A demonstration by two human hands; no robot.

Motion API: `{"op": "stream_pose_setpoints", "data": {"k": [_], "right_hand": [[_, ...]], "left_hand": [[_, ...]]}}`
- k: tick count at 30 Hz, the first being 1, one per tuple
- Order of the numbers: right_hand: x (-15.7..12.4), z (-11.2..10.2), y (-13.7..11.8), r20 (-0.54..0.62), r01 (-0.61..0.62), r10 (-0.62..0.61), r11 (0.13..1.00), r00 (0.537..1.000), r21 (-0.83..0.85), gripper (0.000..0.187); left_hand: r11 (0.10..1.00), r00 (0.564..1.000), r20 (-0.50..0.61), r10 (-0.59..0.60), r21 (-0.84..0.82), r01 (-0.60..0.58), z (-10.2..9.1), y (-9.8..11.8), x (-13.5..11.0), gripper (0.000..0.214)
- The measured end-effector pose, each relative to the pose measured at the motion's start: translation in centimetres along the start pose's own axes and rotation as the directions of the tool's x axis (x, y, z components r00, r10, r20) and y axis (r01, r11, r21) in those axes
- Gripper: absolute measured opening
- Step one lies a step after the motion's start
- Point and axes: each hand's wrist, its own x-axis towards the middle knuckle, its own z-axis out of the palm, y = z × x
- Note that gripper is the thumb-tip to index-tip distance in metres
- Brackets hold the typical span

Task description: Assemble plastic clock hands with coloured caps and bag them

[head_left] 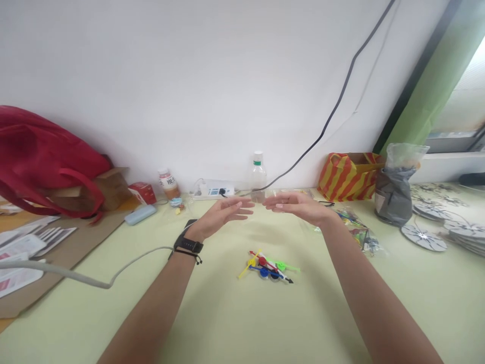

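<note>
My left hand (223, 215), with a black watch (187, 244) on its wrist, is held above the table with fingers stretched out and nothing in it. Opposite it, my right hand (293, 206) is also raised with straight fingers and holds nothing. The fingertips of both hands point toward each other with a small gap between them. On the table below and nearer to me lies a small pile of colourful plastic arrow-shaped spinner pieces (265, 267), in yellow, red, blue, green, white and black. Neither hand touches the pile.
Behind my hands stand a clear bottle (258, 177) and a power strip (215, 191) by the wall. Left are a red bag (49, 156), papers and a drink bottle (167, 184). Right are a striped bag (346, 177), a grey bag (394, 197), plastic packets (361, 232) and round discs (424, 237).
</note>
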Motion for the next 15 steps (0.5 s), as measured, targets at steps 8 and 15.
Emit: {"op": "stream_pose_setpoints", "data": {"k": [8,15], "right_hand": [[-0.4,-0.1,-0.2,0.228,0.034,-0.027,0.999,0.973,-0.026,0.045],[-0.1,0.2,-0.8,0.494,0.113,-0.110,0.993,0.863,0.025,0.060]], "left_hand": [[0.979,0.949,0.301,-0.096,-0.145,0.145,0.3,1.7,-0.7,0.074],[0.954,0.843,0.536,-0.041,-0.230,0.192,-0.2,0.9,-1.0,0.092]]}}
